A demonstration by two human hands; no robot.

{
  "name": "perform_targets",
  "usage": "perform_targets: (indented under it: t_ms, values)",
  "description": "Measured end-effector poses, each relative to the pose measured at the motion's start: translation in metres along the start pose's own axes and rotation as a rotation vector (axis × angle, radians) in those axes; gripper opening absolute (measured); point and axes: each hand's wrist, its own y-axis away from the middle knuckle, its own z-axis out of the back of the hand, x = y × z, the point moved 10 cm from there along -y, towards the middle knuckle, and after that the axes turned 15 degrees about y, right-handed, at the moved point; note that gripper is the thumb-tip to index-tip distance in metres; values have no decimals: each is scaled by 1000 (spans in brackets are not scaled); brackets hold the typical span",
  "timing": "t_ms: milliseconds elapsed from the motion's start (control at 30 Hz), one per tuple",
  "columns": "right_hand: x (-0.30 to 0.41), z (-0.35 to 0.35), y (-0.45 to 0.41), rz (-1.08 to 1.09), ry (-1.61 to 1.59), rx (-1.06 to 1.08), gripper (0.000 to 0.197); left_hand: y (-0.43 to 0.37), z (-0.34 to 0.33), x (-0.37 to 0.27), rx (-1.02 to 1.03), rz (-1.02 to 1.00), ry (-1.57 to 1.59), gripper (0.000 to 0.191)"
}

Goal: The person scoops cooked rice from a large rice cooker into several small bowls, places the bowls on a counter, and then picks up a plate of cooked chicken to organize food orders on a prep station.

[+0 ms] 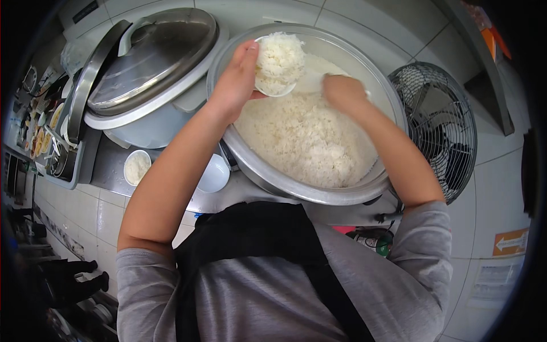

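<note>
A large round metal pot (316, 197) full of cooked white rice (307, 137) stands before me. Above its left part, my left hand (237, 79) holds a white bowl (275, 90) heaped with rice, thumb at the rim and fingers beneath. My right hand (345, 92), slightly blurred, is closed over the rice to the right of the bowl. It grips a pale utensil, probably a rice paddle, mostly hidden by the hand. On the metal counter by my left forearm are a small white bowl of rice (137, 167) and a white bowl with no rice in it (213, 173).
Left of the pot stands a large lidded container (141, 128) with a domed metal lid (171, 55); another metal lid (92, 81) leans beside it. A grey tray (70, 181) with utensils lies far left. A caged fan (440, 128) stands close to the pot's right side.
</note>
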Motion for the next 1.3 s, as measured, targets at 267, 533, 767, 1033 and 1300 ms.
perform_targets:
  t_ms: [267, 533, 767, 1033, 1300]
  values:
    - [116, 41, 80, 453, -23, -156, 29, -5, 8, 0, 2, 2, 21, 55]
    - [82, 39, 125, 628, -70, 48, 41, 0, -2, -7, 9, -18, 1, 53]
    - [17, 37, 107, 469, -399, 323, 48, 1, -2, -7, -1, -12, -5, 53]
    - [-29, 141, 79, -55, -104, -576, 28, 4, 0, -8, 25, -6, 48, 54]
    - [43, 104, 87, 91, -89, -525, 58, -6, 8, 10, -27, 95, 191, 54]
